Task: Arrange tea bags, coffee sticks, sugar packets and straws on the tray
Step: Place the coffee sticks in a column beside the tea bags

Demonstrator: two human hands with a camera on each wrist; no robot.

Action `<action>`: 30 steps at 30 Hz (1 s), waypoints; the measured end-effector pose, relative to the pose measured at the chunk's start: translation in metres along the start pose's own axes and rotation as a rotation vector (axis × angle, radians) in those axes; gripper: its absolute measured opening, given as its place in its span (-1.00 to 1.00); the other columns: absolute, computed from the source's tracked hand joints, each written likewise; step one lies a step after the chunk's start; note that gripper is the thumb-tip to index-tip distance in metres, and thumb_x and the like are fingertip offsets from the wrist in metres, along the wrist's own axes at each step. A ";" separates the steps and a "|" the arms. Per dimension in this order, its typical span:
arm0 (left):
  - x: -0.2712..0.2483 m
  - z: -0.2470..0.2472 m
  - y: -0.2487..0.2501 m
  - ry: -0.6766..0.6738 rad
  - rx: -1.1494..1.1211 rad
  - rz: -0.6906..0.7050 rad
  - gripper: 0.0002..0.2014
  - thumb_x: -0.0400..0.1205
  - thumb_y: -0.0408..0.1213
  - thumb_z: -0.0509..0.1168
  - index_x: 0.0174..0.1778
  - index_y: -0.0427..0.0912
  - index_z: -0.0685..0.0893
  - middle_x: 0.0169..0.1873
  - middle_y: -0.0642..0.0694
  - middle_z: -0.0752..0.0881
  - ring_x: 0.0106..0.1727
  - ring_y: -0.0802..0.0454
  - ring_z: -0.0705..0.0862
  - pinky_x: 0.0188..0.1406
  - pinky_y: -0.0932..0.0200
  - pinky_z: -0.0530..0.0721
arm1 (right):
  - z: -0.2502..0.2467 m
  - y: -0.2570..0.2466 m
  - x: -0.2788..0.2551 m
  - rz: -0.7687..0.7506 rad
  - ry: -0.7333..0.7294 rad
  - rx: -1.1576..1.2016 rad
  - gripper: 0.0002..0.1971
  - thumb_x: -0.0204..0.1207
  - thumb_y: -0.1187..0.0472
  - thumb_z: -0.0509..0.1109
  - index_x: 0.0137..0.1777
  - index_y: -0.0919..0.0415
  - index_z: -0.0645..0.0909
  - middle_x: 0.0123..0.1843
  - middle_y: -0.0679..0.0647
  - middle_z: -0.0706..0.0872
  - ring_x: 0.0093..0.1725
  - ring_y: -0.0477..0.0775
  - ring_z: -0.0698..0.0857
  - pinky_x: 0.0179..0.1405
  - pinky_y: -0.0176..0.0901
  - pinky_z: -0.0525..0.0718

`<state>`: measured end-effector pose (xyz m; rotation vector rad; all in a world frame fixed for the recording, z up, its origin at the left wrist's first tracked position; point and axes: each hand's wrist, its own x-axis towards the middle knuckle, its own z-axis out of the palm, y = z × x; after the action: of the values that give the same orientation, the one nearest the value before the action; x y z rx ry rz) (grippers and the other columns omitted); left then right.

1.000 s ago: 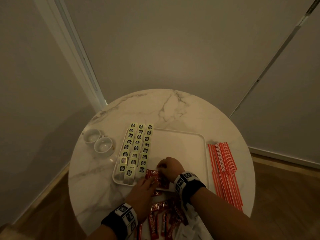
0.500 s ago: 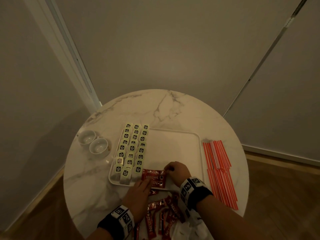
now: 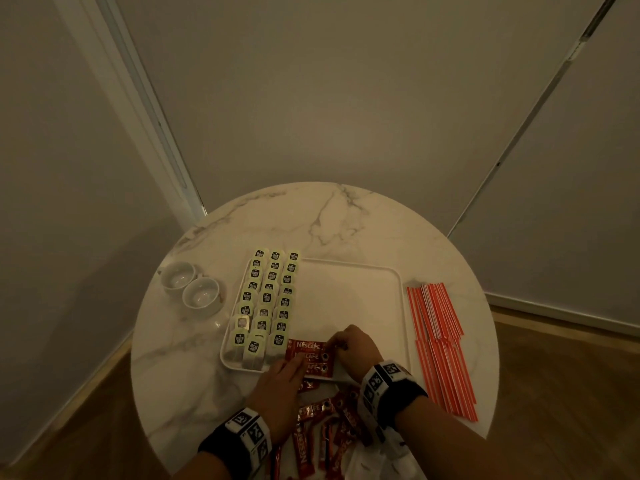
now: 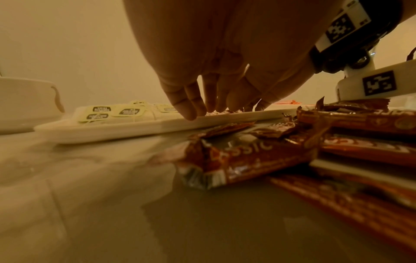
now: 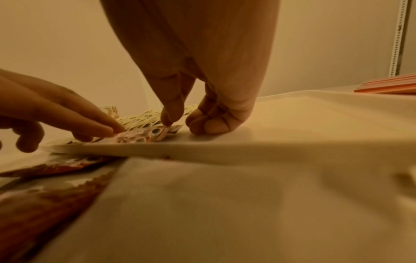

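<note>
A white tray (image 3: 349,296) lies on the round marble table, its left part filled with three columns of tea bags (image 3: 270,299). A few red coffee sticks (image 3: 310,356) lie side by side at the tray's near edge, beside the tea bags. My left hand (image 3: 280,379) rests straight fingers on their near left corner. My right hand (image 3: 351,344) sits at their right end. In the right wrist view its fingers are curled on the tray (image 5: 292,124) and one fingertip touches the end of the coffee sticks (image 5: 139,135). Red-and-white straws (image 3: 440,344) lie right of the tray.
Several loose coffee sticks (image 3: 325,427) are heaped at the table's near edge under my wrists, with a white plastic bag (image 3: 374,462) beside them. Two white cups (image 3: 190,285) stand left of the tray. Walls close in behind the table.
My right hand has slid off the coffee sticks to their right end, so more of them shows. My left hand stays on their near left corner.
</note>
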<state>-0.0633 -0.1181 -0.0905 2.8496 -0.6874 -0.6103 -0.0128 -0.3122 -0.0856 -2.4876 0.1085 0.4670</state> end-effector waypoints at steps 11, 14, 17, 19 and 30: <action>-0.002 -0.001 0.000 -0.005 -0.009 0.005 -0.35 0.69 -0.17 0.08 0.68 -0.12 -0.01 0.68 0.01 -0.01 0.65 -0.06 0.02 0.66 0.00 0.06 | -0.003 0.000 -0.004 0.003 -0.003 0.026 -0.75 0.64 0.25 0.25 0.09 0.06 0.76 0.17 0.06 0.59 0.17 0.06 0.59 0.20 -0.22 0.56; -0.001 0.001 -0.001 -0.009 -0.009 0.007 -0.34 0.69 -0.19 0.09 0.68 -0.12 -0.03 0.68 0.01 -0.03 0.65 -0.06 0.01 0.66 0.00 0.05 | -0.003 -0.001 -0.005 0.007 0.000 0.032 -0.74 0.64 0.25 0.24 0.10 0.06 0.76 0.16 0.06 0.59 0.16 0.06 0.60 0.21 -0.20 0.57; -0.001 0.005 -0.003 -0.024 -0.003 0.006 -0.32 0.68 -0.17 0.12 0.68 -0.12 -0.05 0.68 -0.01 -0.04 0.66 -0.09 0.00 0.66 -0.02 0.04 | -0.003 -0.004 -0.005 0.005 0.009 0.042 -0.75 0.64 0.22 0.24 0.15 0.03 0.73 0.16 0.05 0.59 0.14 0.04 0.61 0.17 -0.25 0.55; -0.001 0.007 -0.004 -0.018 -0.014 0.001 -0.31 0.68 -0.16 0.14 0.68 -0.12 -0.03 0.68 -0.01 -0.03 0.66 -0.10 0.01 0.66 -0.01 0.05 | -0.003 -0.007 -0.004 0.002 0.012 0.054 -0.74 0.64 0.22 0.25 0.21 0.03 0.70 0.18 0.06 0.59 0.15 0.04 0.62 0.17 -0.23 0.55; -0.006 -0.004 0.002 -0.026 -0.025 -0.017 -0.32 0.69 -0.16 0.13 0.68 -0.12 -0.04 0.68 -0.01 -0.03 0.67 -0.07 -0.03 0.63 -0.02 0.02 | 0.004 -0.010 -0.005 -0.047 -0.006 0.026 -0.70 0.68 0.16 0.22 0.32 -0.02 0.67 0.09 -0.05 0.39 0.09 0.03 0.59 0.21 -0.19 0.64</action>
<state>-0.0676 -0.1173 -0.0845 2.8325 -0.6551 -0.6547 -0.0164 -0.3018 -0.0812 -2.4571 0.0533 0.4507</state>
